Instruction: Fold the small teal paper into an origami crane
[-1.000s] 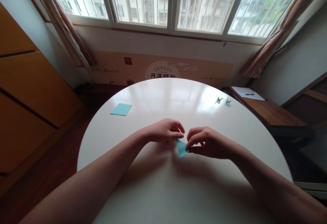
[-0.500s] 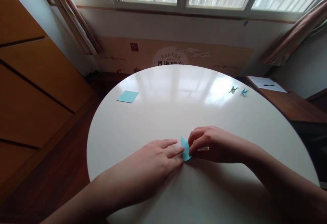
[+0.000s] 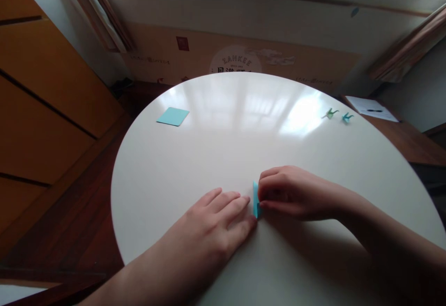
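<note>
A small piece of folded light-blue paper [image 3: 255, 199] stands between my hands on the white round table, showing as a narrow upright strip. My right hand [image 3: 291, 192] has its fingers curled and pinched at the paper's right side, covering part of it. Palm down on the tabletop, my left hand [image 3: 219, 222] lies with its fingers spread. Its thumb tip touches the paper's lower end, and the other fingertips rest just to the left of the strip.
A square light-blue paper sheet [image 3: 173, 116] lies at the table's back left. Two small folded paper birds, one green [image 3: 330, 113] and one blue [image 3: 347, 117], stand at the back right. Beyond them, white papers [image 3: 371, 109] with a dark pen rest on a brown surface.
The blue paper has gone from a wider pointed shape to a narrow strip. My right fingers have closed tighter, and my left fingers have moved off the paper's middle. The view has tilted down.
</note>
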A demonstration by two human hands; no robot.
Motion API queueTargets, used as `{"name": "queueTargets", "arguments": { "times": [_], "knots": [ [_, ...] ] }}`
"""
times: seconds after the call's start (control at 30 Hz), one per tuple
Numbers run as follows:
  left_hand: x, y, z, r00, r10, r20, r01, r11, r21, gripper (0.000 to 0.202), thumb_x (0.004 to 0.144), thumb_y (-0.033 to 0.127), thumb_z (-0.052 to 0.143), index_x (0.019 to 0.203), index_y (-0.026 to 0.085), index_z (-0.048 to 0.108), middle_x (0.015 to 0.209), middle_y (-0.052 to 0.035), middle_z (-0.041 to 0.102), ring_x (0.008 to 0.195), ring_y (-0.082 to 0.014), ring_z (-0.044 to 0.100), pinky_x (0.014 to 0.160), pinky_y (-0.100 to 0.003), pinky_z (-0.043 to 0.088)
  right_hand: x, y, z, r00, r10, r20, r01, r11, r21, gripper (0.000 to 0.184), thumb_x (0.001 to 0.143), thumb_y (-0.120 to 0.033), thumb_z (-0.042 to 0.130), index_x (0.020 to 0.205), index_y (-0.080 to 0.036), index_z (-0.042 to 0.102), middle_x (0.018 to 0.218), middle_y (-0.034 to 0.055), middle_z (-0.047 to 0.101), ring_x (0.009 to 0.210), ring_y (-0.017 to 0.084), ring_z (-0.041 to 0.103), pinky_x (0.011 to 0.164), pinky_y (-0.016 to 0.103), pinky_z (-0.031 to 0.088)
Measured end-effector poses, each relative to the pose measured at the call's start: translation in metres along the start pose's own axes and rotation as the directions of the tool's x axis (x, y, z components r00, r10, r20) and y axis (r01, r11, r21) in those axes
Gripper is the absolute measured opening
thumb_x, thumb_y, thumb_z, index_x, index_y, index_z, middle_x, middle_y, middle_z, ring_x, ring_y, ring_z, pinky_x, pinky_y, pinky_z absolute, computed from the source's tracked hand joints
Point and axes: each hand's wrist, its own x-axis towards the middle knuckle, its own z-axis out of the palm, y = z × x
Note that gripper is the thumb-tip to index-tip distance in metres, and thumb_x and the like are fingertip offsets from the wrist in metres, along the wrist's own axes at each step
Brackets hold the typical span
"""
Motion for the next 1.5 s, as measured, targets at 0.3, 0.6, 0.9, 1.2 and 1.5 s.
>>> {"name": "queueTargets", "arguments": {
  "times": [0.3,0.6,0.9,1.2,1.5],
  "knots": [
    [-0.003,0.020,0.008,0.994,-0.015,-0.108,0.032,0.986,0.162,0.041,0.099,0.009,0.039,0.132,0.012,0.063,0.134,-0.0118,0.065,0.118,-0.0279,0.061,0.103,-0.044,0.049,0.009,-0.001,-0.003,0.993,0.118,0.022,-0.119,0.992,0.035,0.008,0.085,-0.021,0.069,0.078,-0.018,0.071,0.072,-0.0006,0.064,0.063,0.011,0.054,0.056,0.023,0.038],
    [0.001,0.050,0.032,0.982,-0.058,-0.182,0.110,0.952,0.286,0.044,0.097,0.011,0.037,0.129,0.014,0.068,0.132,-0.0099,0.068,0.116,-0.0300,0.064,0.092,-0.041,0.054,0.014,-0.008,0.001,0.985,0.171,0.012,-0.171,0.985,-0.008,0.010,0.081,-0.015,0.066,0.072,-0.019,0.067,0.069,-0.0015,0.063,0.061,0.011,0.054,0.054,0.023,0.037],
    [-0.001,0.052,0.043,0.954,-0.125,-0.271,0.191,0.954,0.232,0.044,0.098,0.013,0.037,0.128,0.017,0.069,0.133,-0.0073,0.068,0.119,-0.0275,0.062,0.097,-0.040,0.050,0.012,-0.010,0.008,0.978,0.209,-0.019,-0.209,0.977,-0.034,0.015,0.078,-0.010,0.062,0.067,-0.019,0.058,0.070,-0.0013,0.062,0.058,0.011,0.051,0.052,0.023,0.036],
    [-0.001,0.052,0.050,0.940,-0.141,-0.311,0.210,0.957,0.200,0.039,0.098,0.018,0.043,0.127,0.017,0.069,0.135,-0.0061,0.067,0.121,-0.0281,0.061,0.100,-0.040,0.050,0.012,-0.011,0.011,0.975,0.218,-0.039,-0.221,0.966,-0.135,0.026,0.083,-0.016,0.060,0.062,-0.019,0.043,0.064,-0.0022,0.055,0.054,0.010,0.046,0.051,0.025,0.032],
    [-0.002,0.053,0.052,0.944,-0.141,-0.297,0.209,0.955,0.212,0.040,0.098,0.021,0.044,0.129,0.019,0.069,0.139,-0.0073,0.064,0.124,-0.0277,0.060,0.099,-0.040,0.053,0.009,-0.007,0.015,0.978,0.200,-0.059,-0.206,0.971,-0.124,0.025,0.085,-0.016,0.058,0.065,-0.020,0.045,0.066,-0.0008,0.055,0.055,0.011,0.046,0.050,0.026,0.032]
  ]
}}
